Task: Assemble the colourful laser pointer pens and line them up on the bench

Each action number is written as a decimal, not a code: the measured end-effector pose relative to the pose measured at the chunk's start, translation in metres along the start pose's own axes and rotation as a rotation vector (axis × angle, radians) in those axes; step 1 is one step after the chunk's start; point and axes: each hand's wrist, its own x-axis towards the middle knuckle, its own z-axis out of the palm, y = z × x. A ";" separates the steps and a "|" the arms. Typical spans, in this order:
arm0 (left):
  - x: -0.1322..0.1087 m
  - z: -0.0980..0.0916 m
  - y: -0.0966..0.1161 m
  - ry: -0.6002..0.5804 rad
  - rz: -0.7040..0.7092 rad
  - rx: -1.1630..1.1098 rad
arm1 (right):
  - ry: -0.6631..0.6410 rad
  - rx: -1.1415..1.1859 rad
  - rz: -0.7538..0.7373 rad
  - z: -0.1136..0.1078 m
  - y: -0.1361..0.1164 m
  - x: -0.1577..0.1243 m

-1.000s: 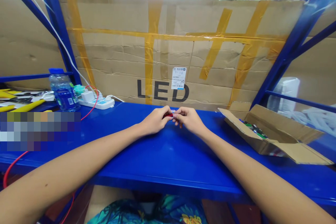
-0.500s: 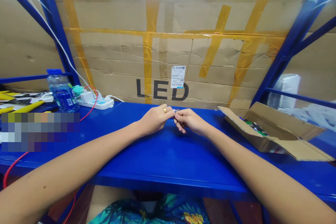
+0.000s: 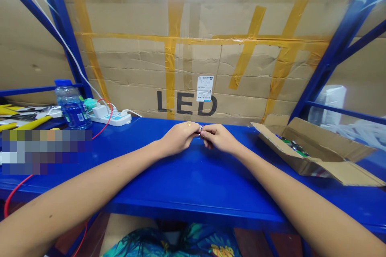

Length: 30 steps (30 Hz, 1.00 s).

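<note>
Near the back of the blue table [image 3: 193, 184], both hands meet at a small shiny metallic piece [image 3: 200, 128]. Its kind is too small and too covered by fingers to make out. My left hand [image 3: 181, 135], with a gold ring on one finger, is closed and pinches the piece from the left. From the right, the thumb and forefinger of my right hand [image 3: 219, 138] press together on it. The right hand's other fingers are curled underneath.
On the right stands an open cardboard box [image 3: 316, 160] with green and dark small parts [image 3: 294, 146]. At the left are a blue-capped bottle [image 3: 72, 104], a white power strip [image 3: 116, 118], a red cable [image 3: 104, 126] and yellow-handled items [image 3: 33, 122]. A large cardboard sheet [image 3: 138, 64] backs the table.
The right hand's lower fingers, stretched downward before, are now curled in. The left hand has turned slightly, and less of the small metallic piece shows between the fingers.
</note>
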 end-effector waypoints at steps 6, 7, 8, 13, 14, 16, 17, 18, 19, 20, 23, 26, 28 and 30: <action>0.002 -0.003 0.000 0.040 0.100 0.064 | -0.099 0.338 0.128 0.005 0.003 0.002; 0.003 -0.004 0.000 0.039 0.081 0.038 | -0.078 0.303 0.109 0.005 0.003 0.002; 0.003 -0.004 0.001 0.038 0.056 0.011 | -0.051 0.246 0.085 0.004 0.003 0.002; 0.005 -0.002 0.000 0.011 -0.043 0.006 | 0.128 -0.205 -0.097 -0.002 0.001 0.000; 0.005 -0.001 0.000 -0.011 -0.059 0.027 | 0.151 -0.265 -0.121 -0.003 0.000 0.000; 0.004 -0.001 0.001 -0.060 -0.095 0.079 | 0.148 -0.273 -0.116 -0.003 0.000 0.000; 0.003 -0.001 0.001 -0.081 -0.103 0.110 | 0.122 -0.220 -0.084 -0.002 0.000 0.000; 0.002 -0.001 0.002 -0.095 -0.099 0.139 | 0.082 -0.144 -0.038 -0.002 0.000 0.001; 0.001 -0.002 0.003 -0.101 -0.082 0.160 | 0.035 -0.063 0.013 -0.001 -0.001 0.001; 0.001 -0.002 0.004 -0.100 -0.056 0.173 | -0.009 0.009 0.057 0.000 -0.001 0.001; 0.000 -0.004 0.007 -0.079 0.003 0.157 | -0.065 0.085 0.104 -0.001 -0.001 0.001; 0.002 -0.004 0.010 -0.032 -0.014 0.098 | 0.013 -0.054 0.007 -0.004 -0.004 0.000; 0.004 -0.003 0.010 -0.005 -0.040 0.072 | 0.092 -0.211 -0.098 -0.006 -0.006 -0.001; 0.004 -0.002 0.009 -0.023 -0.067 0.096 | 0.126 -0.303 -0.150 -0.006 -0.007 -0.001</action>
